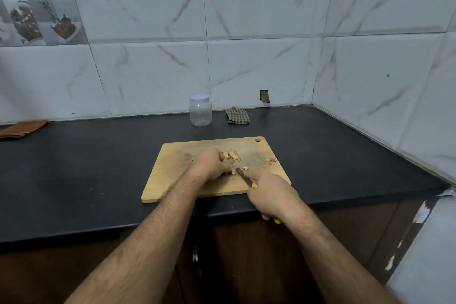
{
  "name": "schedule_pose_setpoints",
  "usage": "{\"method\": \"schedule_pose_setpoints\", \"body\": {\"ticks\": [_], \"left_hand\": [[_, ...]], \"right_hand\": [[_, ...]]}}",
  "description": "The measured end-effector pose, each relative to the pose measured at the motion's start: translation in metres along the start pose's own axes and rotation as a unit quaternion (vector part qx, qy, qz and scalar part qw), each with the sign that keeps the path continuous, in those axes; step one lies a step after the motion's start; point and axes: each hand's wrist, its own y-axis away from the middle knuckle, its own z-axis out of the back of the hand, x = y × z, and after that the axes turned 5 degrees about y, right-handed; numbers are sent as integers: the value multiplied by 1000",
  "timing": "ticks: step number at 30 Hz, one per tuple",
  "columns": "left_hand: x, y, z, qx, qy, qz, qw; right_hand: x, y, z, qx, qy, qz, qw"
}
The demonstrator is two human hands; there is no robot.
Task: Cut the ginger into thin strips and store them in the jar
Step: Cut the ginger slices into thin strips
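While the left hand [212,164] curls over the ginger [231,155] and pins it to the cutting board [172,175], the right hand [269,192] grips the yellow-handled knife [243,176], forefinger laid along the blade's back — blade tip just beside the left fingertips. Step in hand, by my reading: slicing, still early. A few cut bits [245,168] lie just right of the blade, more scraps [271,160] beyond the right hand near the board's far right edge; none look like thin strips yet, though they are too small to judge well. Jar [200,111] stands well beyond both hands by the wall, lid on, nothing visible inside. Next move likely calls for short, controlled cuts with the left fingertips tucked back — later, unscrewing the lid.
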Motion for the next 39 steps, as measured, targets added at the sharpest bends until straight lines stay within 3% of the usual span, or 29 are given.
{"method": "schedule_pose_setpoints", "body": {"ticks": [30,39], "left_hand": [[-8,9,-12,-68,-62,23,995],[-5,12,-12,-69,-27,19,997]], "right_hand": [[3,7,-9,-47,79,10,996],[7,4,-6,-53,80,12,995]]}}
